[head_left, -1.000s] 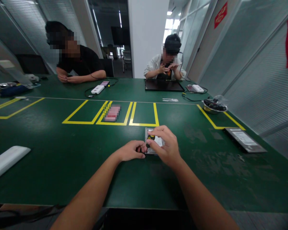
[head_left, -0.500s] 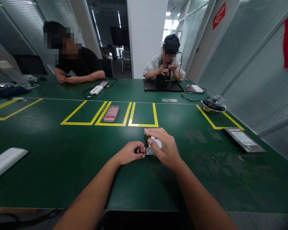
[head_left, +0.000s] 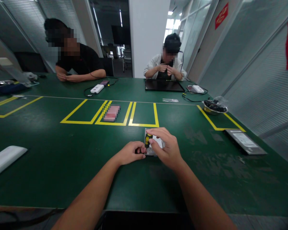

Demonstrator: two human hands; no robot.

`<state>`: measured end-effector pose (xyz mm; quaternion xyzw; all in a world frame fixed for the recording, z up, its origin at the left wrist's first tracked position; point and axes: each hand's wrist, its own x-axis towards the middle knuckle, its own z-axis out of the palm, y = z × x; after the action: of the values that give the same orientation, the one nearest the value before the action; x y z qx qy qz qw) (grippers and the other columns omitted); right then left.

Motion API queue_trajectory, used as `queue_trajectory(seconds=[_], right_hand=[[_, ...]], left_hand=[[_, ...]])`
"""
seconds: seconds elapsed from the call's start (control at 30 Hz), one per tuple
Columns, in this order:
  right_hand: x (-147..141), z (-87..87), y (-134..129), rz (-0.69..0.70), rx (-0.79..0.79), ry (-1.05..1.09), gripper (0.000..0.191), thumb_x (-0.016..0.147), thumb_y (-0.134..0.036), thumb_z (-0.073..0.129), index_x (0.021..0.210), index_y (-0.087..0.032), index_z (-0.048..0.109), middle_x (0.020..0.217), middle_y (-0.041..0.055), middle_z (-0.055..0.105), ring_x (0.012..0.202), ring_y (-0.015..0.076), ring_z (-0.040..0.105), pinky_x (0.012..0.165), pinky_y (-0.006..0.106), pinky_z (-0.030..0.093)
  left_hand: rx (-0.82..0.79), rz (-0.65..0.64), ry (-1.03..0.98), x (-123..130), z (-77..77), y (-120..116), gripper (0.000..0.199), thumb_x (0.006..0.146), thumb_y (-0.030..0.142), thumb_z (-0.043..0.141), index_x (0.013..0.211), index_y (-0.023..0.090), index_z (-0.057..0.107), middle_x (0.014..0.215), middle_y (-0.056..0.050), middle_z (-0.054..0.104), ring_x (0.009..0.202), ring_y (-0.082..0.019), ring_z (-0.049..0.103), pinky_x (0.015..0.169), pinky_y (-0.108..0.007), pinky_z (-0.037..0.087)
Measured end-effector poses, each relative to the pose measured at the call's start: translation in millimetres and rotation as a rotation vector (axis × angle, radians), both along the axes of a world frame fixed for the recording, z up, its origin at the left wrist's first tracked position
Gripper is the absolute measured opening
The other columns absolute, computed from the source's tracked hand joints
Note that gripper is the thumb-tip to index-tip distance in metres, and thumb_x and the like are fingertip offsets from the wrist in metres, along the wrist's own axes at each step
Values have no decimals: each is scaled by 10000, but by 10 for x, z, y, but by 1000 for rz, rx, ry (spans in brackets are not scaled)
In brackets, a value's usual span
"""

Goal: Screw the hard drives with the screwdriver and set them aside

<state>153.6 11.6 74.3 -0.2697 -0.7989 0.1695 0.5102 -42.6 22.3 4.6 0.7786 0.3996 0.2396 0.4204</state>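
A small silver hard drive (head_left: 152,152) with a white label lies flat on the green table, partly covered by my hands. My right hand (head_left: 166,145) grips the black and yellow handle of a short screwdriver (head_left: 148,140) between thumb and fingers. The screwdriver stands nearly upright over the left part of the drive, its tip pointing down at the cover. My left hand (head_left: 132,153) is closed at the drive's left front corner, thumb and curled fingers against the edge, close to the screwdriver's tip. Whether these fingers also touch the shaft is hidden.
Yellow tape frames (head_left: 144,124) mark the table beyond my hands, with a pink pack (head_left: 112,113) in one. A larger hard drive (head_left: 245,141) and a metal bowl (head_left: 215,107) are at right. A white case (head_left: 6,161) lies left. Two people (head_left: 80,62) sit opposite.
The screwdriver's handle has turned slightly, showing more yellow, and both my hands stay in place. The person across on the right has brought their hands together. The view has shifted a little.
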Motion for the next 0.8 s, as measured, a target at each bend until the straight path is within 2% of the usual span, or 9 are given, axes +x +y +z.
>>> queue_trajectory(seconds=[0.13, 0.3, 0.5, 0.57, 0.7, 0.8], right_hand=[[-17, -19, 17, -53, -5, 15, 219, 833, -180, 648, 1046, -228, 639, 997, 38, 687, 946, 173, 618, 839, 363, 504], [-21, -37, 19, -103, 0, 35, 218, 788, -202, 698, 990, -225, 620, 921, 26, 638, 833, 157, 589, 742, 330, 502], [-8, 5, -23, -24, -1, 20, 270, 825, -142, 602, 1083, -223, 595, 1073, 63, 674, 1008, 194, 616, 824, 366, 504], [-8, 6, -23, -17, -1, 16, 272, 830, -140, 600, 1087, -228, 594, 1045, 54, 681, 985, 189, 621, 828, 365, 505], [-18, -27, -3, -93, 11, 30, 202, 806, -195, 674, 998, -217, 613, 940, 36, 645, 887, 172, 603, 788, 343, 501], [-17, -48, 7, -110, 11, 21, 207, 802, -216, 687, 998, -218, 622, 938, 33, 625, 878, 169, 589, 782, 342, 497]], left_hand=[[9, 2, 9, -1, -1, -2, 121, 773, 241, 667, 819, 157, 592, 747, 31, 541, 679, -112, 485, 618, -225, 361], [14, 3, 13, 5, 12, -9, 121, 777, 251, 663, 801, 156, 593, 734, 31, 541, 670, -111, 479, 612, -225, 354], [6, 25, 20, 10, -6, -15, 136, 778, 264, 666, 811, 157, 589, 729, 34, 534, 660, -108, 470, 604, -221, 352], [12, 21, 20, 9, -4, -15, 138, 777, 266, 669, 810, 157, 591, 728, 34, 536, 660, -109, 474, 602, -222, 354], [28, 13, -6, 7, 14, -16, 141, 766, 260, 680, 782, 155, 587, 721, 35, 542, 657, -108, 478, 604, -224, 361], [14, 4, -26, 8, 25, -18, 132, 770, 254, 675, 786, 155, 588, 717, 38, 540, 656, -106, 478, 601, -222, 363]])
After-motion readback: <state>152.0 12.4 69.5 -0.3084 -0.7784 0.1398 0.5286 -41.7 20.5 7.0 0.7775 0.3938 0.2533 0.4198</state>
